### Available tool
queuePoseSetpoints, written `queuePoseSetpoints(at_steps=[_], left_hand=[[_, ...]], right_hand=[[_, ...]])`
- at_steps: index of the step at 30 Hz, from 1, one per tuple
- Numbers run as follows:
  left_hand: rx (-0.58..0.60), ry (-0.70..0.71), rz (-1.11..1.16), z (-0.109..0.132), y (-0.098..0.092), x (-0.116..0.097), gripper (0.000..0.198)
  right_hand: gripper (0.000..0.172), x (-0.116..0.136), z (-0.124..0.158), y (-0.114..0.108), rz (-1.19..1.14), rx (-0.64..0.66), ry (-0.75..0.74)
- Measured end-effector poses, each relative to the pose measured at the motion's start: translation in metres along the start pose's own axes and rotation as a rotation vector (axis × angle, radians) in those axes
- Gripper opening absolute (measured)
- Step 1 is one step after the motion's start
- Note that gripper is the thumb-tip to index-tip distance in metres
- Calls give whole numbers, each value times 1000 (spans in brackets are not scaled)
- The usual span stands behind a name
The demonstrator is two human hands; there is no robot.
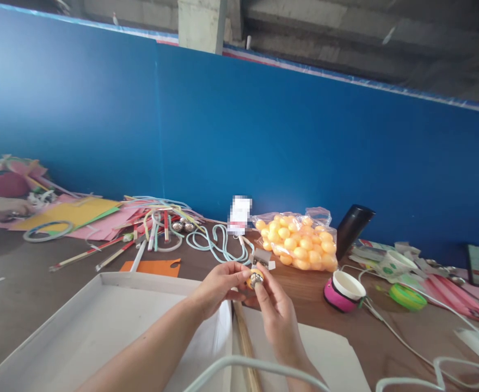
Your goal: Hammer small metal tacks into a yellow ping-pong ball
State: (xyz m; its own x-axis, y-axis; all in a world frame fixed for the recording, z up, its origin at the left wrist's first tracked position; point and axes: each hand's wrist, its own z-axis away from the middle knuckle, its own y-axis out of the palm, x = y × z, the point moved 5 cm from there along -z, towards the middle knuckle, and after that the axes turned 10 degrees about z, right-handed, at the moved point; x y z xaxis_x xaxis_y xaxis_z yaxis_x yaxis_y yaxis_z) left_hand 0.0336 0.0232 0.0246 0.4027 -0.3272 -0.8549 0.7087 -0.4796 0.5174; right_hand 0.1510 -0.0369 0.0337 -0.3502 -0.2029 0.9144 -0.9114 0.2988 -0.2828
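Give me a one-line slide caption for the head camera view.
Left hand and right hand hold a small orange-and-silver piece near a bag of orange balls.

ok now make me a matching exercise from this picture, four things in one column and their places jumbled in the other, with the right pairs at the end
Things
1. silver-and-orange piece
2. black cylinder
3. orange sheet
4. orange balls

Places
a. just beyond the far edge of the white tray
b. inside a clear bag
c. at the fingertips of the left hand and right hand
d. just right of the bag

Right pairs: 1-c, 2-d, 3-a, 4-b
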Motion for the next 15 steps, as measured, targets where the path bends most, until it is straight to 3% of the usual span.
queuePoseSetpoints(at_steps=[10,15], left_hand=[[-45,-28,-71,0,-2,3,31],[-48,-29,21,0,-2,5,29]], right_hand=[[53,-3,0,2,-28,35,17],[49,1,-2,1,-64,38,11]])
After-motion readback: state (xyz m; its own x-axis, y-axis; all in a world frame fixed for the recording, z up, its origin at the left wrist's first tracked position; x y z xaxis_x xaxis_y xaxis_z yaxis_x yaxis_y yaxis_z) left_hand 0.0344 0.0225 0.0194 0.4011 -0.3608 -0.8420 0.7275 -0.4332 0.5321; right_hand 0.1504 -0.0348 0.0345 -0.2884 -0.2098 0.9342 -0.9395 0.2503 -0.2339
